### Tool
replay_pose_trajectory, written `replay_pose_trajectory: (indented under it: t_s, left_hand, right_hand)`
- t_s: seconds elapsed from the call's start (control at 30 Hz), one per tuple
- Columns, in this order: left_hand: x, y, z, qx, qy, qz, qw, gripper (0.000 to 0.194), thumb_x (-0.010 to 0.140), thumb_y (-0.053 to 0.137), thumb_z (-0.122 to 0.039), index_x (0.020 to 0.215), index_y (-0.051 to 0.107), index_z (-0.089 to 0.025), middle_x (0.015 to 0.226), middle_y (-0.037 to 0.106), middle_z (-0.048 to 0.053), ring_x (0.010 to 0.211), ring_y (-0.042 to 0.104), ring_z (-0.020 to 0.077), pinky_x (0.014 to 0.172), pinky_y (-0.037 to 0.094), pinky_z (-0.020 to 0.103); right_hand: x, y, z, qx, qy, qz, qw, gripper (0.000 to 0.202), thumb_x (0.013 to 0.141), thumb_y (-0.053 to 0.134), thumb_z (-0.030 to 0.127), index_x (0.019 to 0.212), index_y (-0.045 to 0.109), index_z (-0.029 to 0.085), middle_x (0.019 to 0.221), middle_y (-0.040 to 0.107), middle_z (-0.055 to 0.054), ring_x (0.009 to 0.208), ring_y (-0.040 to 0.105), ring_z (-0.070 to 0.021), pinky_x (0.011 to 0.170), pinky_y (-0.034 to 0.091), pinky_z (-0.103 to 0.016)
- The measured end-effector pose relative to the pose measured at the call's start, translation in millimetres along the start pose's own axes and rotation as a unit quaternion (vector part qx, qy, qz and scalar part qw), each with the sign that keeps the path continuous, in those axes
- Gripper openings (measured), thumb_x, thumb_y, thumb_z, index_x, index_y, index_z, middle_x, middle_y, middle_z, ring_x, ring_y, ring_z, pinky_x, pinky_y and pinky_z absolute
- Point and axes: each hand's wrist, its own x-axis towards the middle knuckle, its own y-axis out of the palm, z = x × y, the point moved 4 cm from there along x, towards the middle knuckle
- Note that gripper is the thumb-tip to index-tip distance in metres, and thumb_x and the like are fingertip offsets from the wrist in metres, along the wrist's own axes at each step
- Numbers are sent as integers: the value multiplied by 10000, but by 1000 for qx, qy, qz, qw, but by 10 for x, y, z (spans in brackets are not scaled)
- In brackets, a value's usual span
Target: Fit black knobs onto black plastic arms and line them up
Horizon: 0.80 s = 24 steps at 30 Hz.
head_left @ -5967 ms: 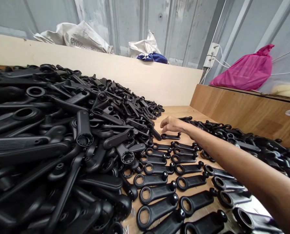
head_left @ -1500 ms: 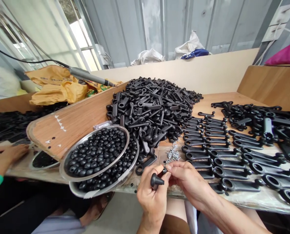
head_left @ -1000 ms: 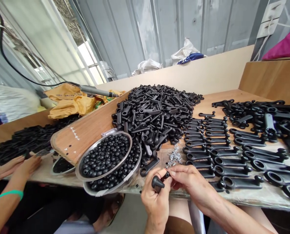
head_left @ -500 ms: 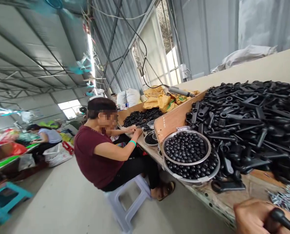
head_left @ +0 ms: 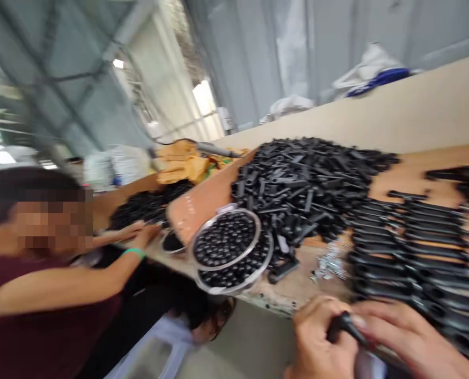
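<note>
Both hands, left hand [head_left: 321, 345] and right hand [head_left: 406, 337], pinch a black knob [head_left: 342, 325] at the near edge, mid-assembly; seating it needs steady alignment.

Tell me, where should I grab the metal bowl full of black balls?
Probably grip the metal bowl by its thin rim, from the table's front edge. It hangs over that edge, the black handles pile crowds its far side, and the balls fill the middle.
</note>
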Motion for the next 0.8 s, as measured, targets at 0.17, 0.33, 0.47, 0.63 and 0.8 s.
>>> replay_pose_trajectory:
  t_s: [0.17,0.33,0.47,0.63,0.8]
  left_hand:
    - [38,-91,-65,-6,77,82,994,139,775,432,-78,728,504,-188,705,548,-37,643,530,73,620,413,135]
    - [69,-180,158,139,98,98,981,138,770,446,-103,817,541,-191,784,602,-19,706,588,98,677,464,142]
    - [286,-249,301,293,133,110,940,185,819,375,-189,787,557,-172,766,625,25,693,605,128,643,491,182]
    - [737,-58,348,426,71,167,886,158,785,429,-120,783,580,-165,808,628,55,712,609,206,630,483,267]
    - [1077,307,335,500,30,230,834,290,753,374,14,892,599,-105,842,611,112,772,603,268,671,485,339]
  right_hand:
    - [-124,64,276,-14,12,-5,1000,298,721,491,401,669,627,141,623,537,-22,631,465,-162,569,329,-233]
    - [-268,-118,362,-149,-50,-100,982,161,755,495,278,734,601,159,669,544,-19,648,479,-148,597,326,-233]
    - [-410,-303,414,-158,-91,-95,979,177,807,466,271,778,614,176,738,588,-32,721,527,-158,654,373,-236]
    - [-542,-547,296,-181,-72,-132,972,197,820,469,305,800,628,191,759,607,-28,696,549,-156,636,407,-241]
    - [-643,-732,252,-192,-67,-164,965,215,817,489,352,788,652,215,760,620,-28,664,563,-165,604,430,-243]
